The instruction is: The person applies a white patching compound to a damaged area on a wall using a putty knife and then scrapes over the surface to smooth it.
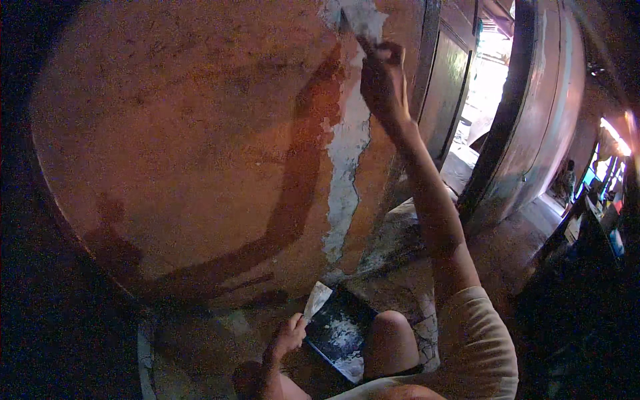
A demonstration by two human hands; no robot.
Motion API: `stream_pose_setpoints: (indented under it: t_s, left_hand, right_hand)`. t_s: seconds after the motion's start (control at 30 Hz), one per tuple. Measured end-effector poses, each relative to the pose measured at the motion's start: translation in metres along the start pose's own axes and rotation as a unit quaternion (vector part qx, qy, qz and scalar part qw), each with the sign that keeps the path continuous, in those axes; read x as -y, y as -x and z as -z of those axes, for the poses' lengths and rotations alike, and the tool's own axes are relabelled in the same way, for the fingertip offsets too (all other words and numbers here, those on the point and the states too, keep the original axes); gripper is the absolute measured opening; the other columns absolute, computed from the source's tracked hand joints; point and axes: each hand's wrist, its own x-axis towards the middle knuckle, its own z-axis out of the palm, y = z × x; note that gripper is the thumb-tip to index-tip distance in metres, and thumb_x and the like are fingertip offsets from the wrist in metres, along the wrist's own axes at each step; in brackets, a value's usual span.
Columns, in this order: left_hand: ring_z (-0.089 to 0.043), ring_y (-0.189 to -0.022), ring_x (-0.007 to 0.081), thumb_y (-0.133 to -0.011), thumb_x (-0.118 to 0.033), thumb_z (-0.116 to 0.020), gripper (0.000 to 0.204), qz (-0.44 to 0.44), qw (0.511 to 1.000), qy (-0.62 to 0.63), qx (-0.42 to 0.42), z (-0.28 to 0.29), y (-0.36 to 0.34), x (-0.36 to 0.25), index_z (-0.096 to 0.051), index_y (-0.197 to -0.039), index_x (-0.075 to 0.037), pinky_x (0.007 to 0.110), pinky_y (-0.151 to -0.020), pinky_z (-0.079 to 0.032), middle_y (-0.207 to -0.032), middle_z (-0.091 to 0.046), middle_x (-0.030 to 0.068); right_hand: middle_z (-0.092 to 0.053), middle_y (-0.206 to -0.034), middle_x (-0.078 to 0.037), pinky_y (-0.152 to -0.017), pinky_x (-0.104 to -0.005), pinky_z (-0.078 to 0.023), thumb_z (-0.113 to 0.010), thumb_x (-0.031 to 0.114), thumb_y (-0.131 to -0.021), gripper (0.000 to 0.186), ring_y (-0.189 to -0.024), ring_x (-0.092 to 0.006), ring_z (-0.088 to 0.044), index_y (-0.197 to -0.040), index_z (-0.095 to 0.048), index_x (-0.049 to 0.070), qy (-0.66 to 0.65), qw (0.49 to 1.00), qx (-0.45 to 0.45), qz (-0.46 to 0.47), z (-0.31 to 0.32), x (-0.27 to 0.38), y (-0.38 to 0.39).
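Observation:
Raised high against the orange wall (200,113), my right hand (383,80) is closed round a dark putty knife (347,23). Its blade lies at the top of a long pale patch (343,180) with ragged edges, where the orange paint is gone. Low down, my left hand (289,335) grips a second putty knife (318,299), whose wide blade is smeared white and points up. That blade is over the corner of a black tray (325,347), which holds white powdery or pasty stuff (345,333).
My bent knee (392,333) is right beside the tray. A dark wooden door (448,80) stands at a bright doorway (490,80) on the right. Past it, another stretch of wall (533,120) curves away toward assorted clutter (600,220). My arm's shadow falls across the orange wall.

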Motion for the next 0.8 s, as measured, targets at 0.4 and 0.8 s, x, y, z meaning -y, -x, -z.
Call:
stream_pose_setpoints:
  t_s: [0.4,0.8]
  left_hand:
    - [-0.043,-0.041,0.0147,-0.085,-0.030,-0.040,0.032,-0.021,0.997,-0.044,-0.057,-0.001,-0.018,0.010,-0.048,-0.106,-0.006,0.030,-0.039,-0.035,-0.055,-0.046,0.0042]
    - [-0.041,-0.040,0.0128,-0.088,-0.032,-0.038,0.032,0.025,0.995,-0.012,-0.095,-0.008,0.012,0.002,-0.044,-0.108,-0.008,0.029,-0.038,-0.034,-0.053,-0.043,0.0030]
  right_hand:
    - [-0.044,-0.094,-0.012,-0.061,-0.0283,-0.044,-0.050,-0.010,-0.070,0.056,-0.069,-0.0215,-0.049,-0.119,-0.046,0.018,0.045,0.996,-0.054,0.051,-0.004,-0.006,0.031]
    - [-0.046,-0.091,-0.008,-0.058,-0.0247,-0.043,-0.048,0.001,-0.079,0.039,-0.070,-0.0142,-0.048,-0.117,-0.047,0.008,-0.005,0.995,0.088,-0.047,0.031,0.039,0.121]
